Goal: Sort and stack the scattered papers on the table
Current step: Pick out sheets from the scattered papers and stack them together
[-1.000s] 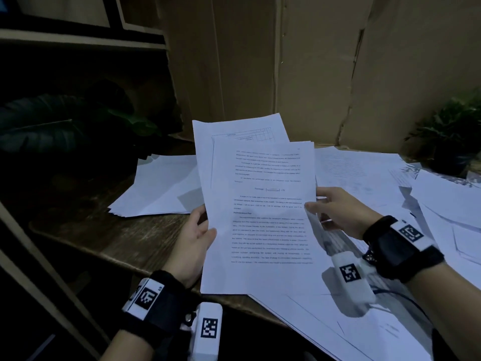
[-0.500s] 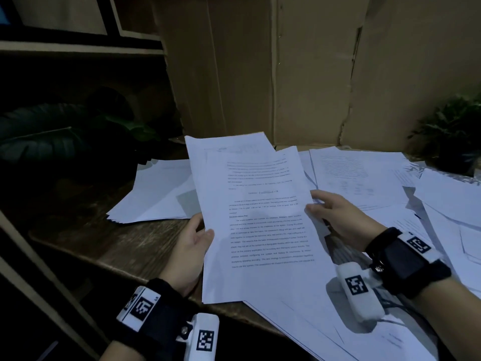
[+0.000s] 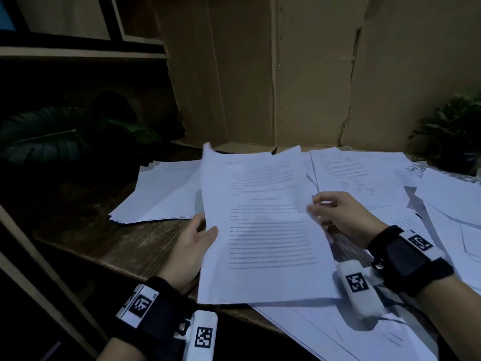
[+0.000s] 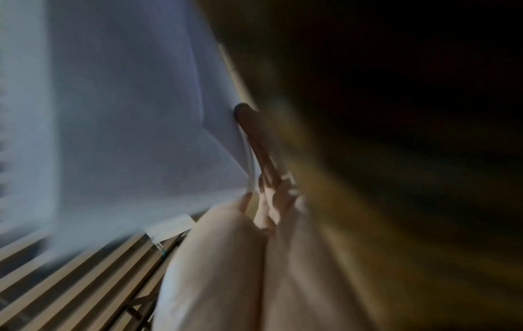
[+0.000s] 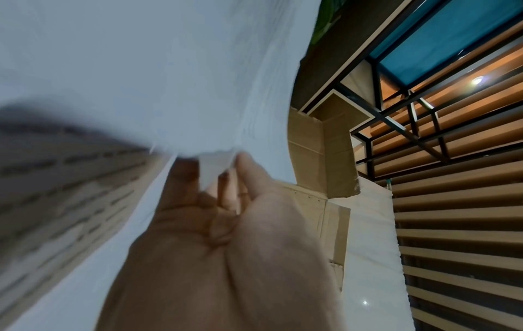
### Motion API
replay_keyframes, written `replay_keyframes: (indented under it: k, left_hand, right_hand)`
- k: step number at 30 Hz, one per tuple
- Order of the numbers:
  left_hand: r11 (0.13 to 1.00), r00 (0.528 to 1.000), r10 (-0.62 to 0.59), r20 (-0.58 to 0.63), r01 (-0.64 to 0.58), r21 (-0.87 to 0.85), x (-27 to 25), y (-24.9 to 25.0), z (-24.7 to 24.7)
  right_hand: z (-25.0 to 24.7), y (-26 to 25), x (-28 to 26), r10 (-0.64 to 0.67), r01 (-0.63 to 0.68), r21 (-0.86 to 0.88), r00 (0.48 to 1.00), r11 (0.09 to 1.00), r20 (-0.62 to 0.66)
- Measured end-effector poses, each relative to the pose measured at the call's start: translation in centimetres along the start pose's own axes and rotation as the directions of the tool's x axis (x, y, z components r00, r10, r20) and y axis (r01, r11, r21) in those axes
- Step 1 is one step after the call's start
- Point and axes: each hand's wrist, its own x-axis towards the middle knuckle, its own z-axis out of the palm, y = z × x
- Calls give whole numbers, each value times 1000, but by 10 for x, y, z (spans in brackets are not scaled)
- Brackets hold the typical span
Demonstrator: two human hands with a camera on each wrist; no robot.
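Note:
I hold a few printed sheets (image 3: 265, 230) together above the near table edge. My left hand (image 3: 203, 235) grips their left edge, thumb on top and fingers underneath. My right hand (image 3: 322, 207) pinches their right edge between thumb and fingers; the right wrist view shows the held sheets (image 5: 175, 89) curving over the right hand (image 5: 215, 161). A neat stack of papers (image 3: 161, 196) lies on the table to the left. Scattered papers (image 3: 364, 178) cover the right half of the table. The left wrist view is blurred, showing the held sheets (image 4: 127, 123) against my fingers (image 4: 271, 179).
The dark wooden table (image 3: 104, 238) has its near edge running diagonally. A cardboard panel (image 3: 286, 74) stands behind the table. Leafy plants sit at the back left (image 3: 52, 136) and back right (image 3: 453, 126). More loose sheets (image 3: 351, 332) overhang the near right edge.
The held sheets have tilted from upright down to nearly flat over the table. Both hands kept their hold and dropped with them.

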Motion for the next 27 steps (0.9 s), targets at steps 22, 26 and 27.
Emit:
replay_keyframes:
  k: [22,26,27]
  left_hand:
    - [996,988,-2,-157,-11,-85,2,-5,-2]
    - [971,994,-112,6,110,-211,4,1,-13]
    - [962,989,-135,51,143,-231,4,2,-17]
  right_hand:
    - [0,5,-4,141,-158,14,915,987,379]
    - [2,-7,-11,28,1,-76,924,997,382]
    - [4,-10,-14,21,6,-67,917,998,397]
